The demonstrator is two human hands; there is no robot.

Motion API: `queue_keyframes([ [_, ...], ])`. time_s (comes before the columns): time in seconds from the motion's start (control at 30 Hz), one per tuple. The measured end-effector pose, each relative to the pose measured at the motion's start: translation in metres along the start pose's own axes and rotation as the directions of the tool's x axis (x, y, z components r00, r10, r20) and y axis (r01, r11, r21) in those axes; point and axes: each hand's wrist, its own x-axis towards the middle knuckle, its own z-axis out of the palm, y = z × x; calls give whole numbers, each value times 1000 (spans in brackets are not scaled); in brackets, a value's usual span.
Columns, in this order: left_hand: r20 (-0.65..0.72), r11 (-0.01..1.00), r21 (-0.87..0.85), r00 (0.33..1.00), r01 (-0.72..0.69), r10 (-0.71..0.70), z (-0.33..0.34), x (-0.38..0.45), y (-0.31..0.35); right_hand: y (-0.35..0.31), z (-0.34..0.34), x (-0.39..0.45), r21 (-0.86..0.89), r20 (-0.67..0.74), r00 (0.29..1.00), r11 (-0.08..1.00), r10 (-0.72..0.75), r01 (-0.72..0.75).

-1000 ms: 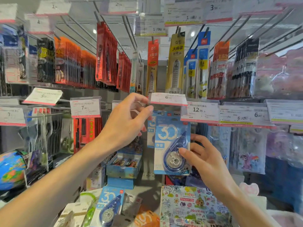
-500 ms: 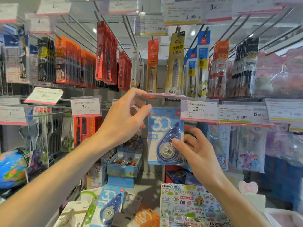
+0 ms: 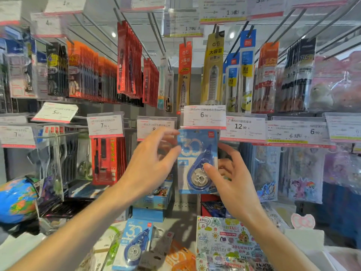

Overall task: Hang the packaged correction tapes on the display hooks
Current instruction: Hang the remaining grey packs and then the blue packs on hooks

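Observation:
A blue packaged correction tape (image 3: 195, 151) hangs upright just under the 6.00 price tag (image 3: 204, 116); the hook itself is hidden behind that tag. My right hand (image 3: 232, 182) pinches the pack's lower right part, with the thumb on the front and the fingers behind its right edge. Just left of the pack, my left hand (image 3: 150, 165) hovers with relaxed, spread fingers and holds nothing. A second identical pack (image 3: 134, 245) lies flat on the pile at the bottom.
Rows of hooks with pen packs (image 3: 129, 59) and price tags surround the spot. Red packs (image 3: 106, 159) hang to the left, sticker bags (image 3: 300, 173) to the right. A globe (image 3: 17, 200) sits low left, and a printed notebook (image 3: 226, 241) lies below.
The pack rose and now hangs under the 6.00 tag. My left hand let go of the tag, which dropped back down, and drew away to the left.

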Motion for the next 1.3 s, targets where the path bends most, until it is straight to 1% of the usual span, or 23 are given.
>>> queue_keyframes([
  [0.13, -26, 997, -52, 997, 65, -66, 30, -25, -23, 7, 3, 1, -71, -47, 999, 997, -20, 17],
  [0.2, -9, 995, -61, 996, 83, -84, 42, -28, -30, 9, 5, 4, -92, -72, 997, 996, -17, 10],
  [0.27, 21, 991, -87, 995, 103, -102, 52, -26, -35, 12, 8, 7, -122, -72, 997, 993, -5, -4],
  [0.37, 19, 978, -144, 988, 152, -151, 68, -17, -46, 17, 13, 15, -210, -62, 998, 977, 32, -44],
  [0.47, 22, 966, -149, 978, 210, -209, 80, -9, -59, 23, 14, 24, -271, -37, 998, 961, 54, -62],
  [0.63, 17, 983, -89, 987, 160, -159, 87, 0, -76, 40, 16, 31, -319, 22, 993, 942, 119, -106],
  [0.73, 17, 984, -72, 986, 166, -165, 92, 11, -82, 46, 21, 43, -318, 42, 987, 939, 154, -133],
  [0.8, -5, 984, -61, 986, 168, -169, 96, 14, -88, 51, 23, 47, -334, 31, 989, 934, 144, -126],
  [0.9, 5, 978, -79, 982, 191, -191, 101, 13, -100, 58, 25, 46, -399, 16, 996, 914, 89, -75],
  [1.0, 21, 968, -129, 977, 214, -213, 107, 16, -107, 63, 27, 51, -420, 26, 993, 903, 118, -96],
  [1.13, 25, 968, -117, 975, 222, -220, 112, 21, -109, 68, 27, 65, -448, 55, 984, 884, 172, -130],
  [1.23, 17, 967, -125, 975, 224, -223, 111, 23, -109, 69, 26, 68, -402, 85, 976, 903, 201, -151],
  [1.3, 27, 958, -140, 968, 250, -249, 108, 21, -108, 69, 22, 67, -342, 91, 966, 918, 242, -198],
])
